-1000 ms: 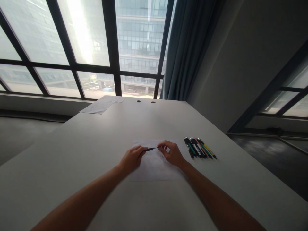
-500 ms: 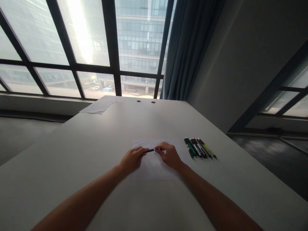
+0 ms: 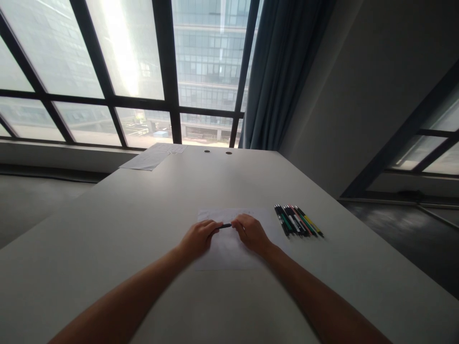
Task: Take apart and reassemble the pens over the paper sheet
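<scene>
A dark pen is held level between both of my hands, just above a white sheet of paper that lies on the white table. My left hand grips the pen's left end. My right hand pinches its right end, and the fingers cover that tip. Only a short piece of the barrel shows between the two hands.
A row of several pens in black, green, red and yellow lies on the table to the right of my right hand. More paper sits at the far left corner by the window. Two cable holes mark the far edge.
My right hand has slid left along the pen toward my left hand, so less of the barrel shows. My left hand has barely moved.
</scene>
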### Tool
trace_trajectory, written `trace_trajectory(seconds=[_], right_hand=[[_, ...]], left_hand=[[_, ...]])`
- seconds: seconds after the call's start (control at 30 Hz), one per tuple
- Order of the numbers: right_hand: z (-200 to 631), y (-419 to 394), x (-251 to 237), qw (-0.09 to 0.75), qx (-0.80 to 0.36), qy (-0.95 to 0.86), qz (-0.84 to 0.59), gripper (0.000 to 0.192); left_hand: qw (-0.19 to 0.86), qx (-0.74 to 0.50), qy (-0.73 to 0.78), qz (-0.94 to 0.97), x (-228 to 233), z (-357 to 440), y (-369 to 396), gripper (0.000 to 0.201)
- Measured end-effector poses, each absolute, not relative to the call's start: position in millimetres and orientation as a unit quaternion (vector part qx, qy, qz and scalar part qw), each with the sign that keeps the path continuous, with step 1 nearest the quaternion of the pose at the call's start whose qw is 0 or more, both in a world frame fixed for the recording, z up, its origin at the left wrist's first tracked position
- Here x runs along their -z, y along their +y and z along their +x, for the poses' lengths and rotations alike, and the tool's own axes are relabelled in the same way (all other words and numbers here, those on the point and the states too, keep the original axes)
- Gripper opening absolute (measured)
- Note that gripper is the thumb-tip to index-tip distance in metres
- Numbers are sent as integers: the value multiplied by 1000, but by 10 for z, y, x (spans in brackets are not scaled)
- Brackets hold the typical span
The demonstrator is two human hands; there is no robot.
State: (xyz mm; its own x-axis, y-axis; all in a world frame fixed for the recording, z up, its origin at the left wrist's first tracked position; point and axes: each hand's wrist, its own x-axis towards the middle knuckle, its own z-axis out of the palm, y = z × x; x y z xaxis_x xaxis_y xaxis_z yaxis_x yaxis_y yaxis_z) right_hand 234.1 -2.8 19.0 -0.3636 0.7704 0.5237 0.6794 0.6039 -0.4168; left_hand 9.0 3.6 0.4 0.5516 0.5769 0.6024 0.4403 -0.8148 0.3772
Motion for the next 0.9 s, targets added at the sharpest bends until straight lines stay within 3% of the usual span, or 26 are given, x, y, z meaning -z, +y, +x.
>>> trace_trajectory(seconds=[0.13, 0.27, 0.5, 0.7, 0.9], right_hand=[[2391, -26, -207, 367, -139, -820, -416, 27], [2380, -15, -176, 390, -201, -794, -420, 22], [2320, -31, -141, 411, -215, -776, -427, 30], [2287, -47, -173, 367, -153, -800, -449, 63], [2239, -67, -193, 455, -225, -712, -485, 45]], left_hand=[[84, -367, 290, 880, -8, 83, 40, 29], [87, -367, 291, 879, 0, 85, 41, 28], [101, -380, 282, 875, -19, 88, 22, 26], [68, -384, 254, 885, -63, 105, -4, 27], [67, -387, 259, 882, -39, 120, 7, 27]])
